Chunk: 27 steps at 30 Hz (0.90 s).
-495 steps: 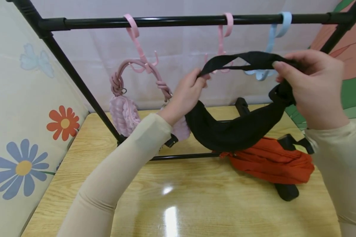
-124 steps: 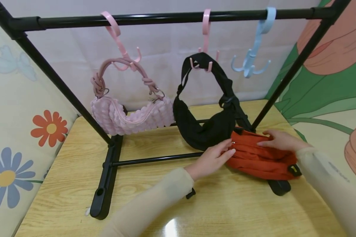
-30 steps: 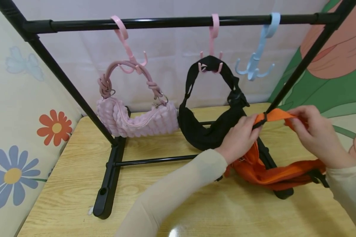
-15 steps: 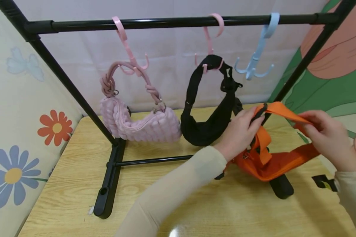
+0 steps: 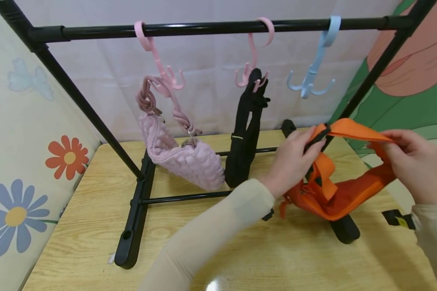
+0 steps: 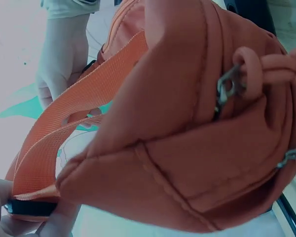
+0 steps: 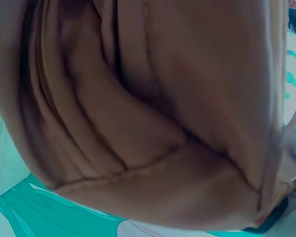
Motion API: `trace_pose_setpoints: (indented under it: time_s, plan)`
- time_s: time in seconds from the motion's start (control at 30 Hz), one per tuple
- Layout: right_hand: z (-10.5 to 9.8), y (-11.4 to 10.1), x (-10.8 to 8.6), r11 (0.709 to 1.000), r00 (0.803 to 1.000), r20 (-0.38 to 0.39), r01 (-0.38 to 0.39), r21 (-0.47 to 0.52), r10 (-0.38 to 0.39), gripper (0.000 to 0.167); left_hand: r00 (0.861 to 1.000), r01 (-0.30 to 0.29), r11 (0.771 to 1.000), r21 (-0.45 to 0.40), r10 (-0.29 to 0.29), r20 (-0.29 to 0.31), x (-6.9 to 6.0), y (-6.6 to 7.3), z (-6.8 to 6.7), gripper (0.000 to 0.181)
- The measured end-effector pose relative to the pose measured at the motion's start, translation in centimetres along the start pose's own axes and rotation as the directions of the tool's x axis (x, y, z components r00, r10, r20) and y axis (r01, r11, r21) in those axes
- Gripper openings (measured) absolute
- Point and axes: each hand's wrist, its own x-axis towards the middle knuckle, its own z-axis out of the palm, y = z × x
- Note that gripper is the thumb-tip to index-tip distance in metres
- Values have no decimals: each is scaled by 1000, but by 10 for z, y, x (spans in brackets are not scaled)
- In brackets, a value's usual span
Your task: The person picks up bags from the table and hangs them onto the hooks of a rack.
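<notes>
An orange-red belt bag (image 5: 353, 198) hangs between both hands at the rack's right side, its lower part just above the rack's foot. My left hand (image 5: 293, 157) pinches its orange strap (image 5: 357, 130) by a black slider. The right hand (image 5: 416, 161) grips the strap and the bag's other end, and a black buckle (image 5: 398, 218) dangles below that wrist. In the left wrist view the bag's zipper pull (image 6: 229, 88) shows; in the right wrist view the bag body (image 7: 153, 123) covers most of the picture. Above, a light blue hook (image 5: 309, 76) hangs with nothing on it.
A pink quilted bag (image 5: 185, 161) hangs on the left pink hook (image 5: 164, 72). The black bag (image 5: 240, 145) hangs edge-on from the middle pink hook (image 5: 253, 60). All hooks sit on the black rack's top bar (image 5: 211, 28), over a wooden table (image 5: 240, 250).
The black bag, earlier in both hands, now hangs on the middle hook. The orange bag has been lifted by its strap. In the last second the hanging bags have turned and the right hand moved rightward.
</notes>
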Motion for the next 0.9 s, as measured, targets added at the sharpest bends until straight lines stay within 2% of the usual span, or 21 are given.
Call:
trace_pose_setpoints:
  time_s: [0.17,0.37,0.6,0.7,0.9]
  plan:
    - [0,-4,6,1000,998,-55,3,-15,-4,13,999,-7,1000,11,7,-31,-1,0,-6,44]
    - [2,-12,14,999,997,-71,11,37,-9,14,998,17,999,-43,-20,-57,0,2,-14,41]
    - [2,-21,25,993,996,-87,39,109,-29,17,992,-43,999,-19,40,-118,3,1,-22,40]
    - [3,-25,29,991,995,-93,40,126,-29,21,990,-59,998,-22,56,-126,5,1,-26,41]
    - [4,-34,38,989,997,-78,29,147,-18,26,989,-48,999,-12,46,-138,9,2,-35,43]
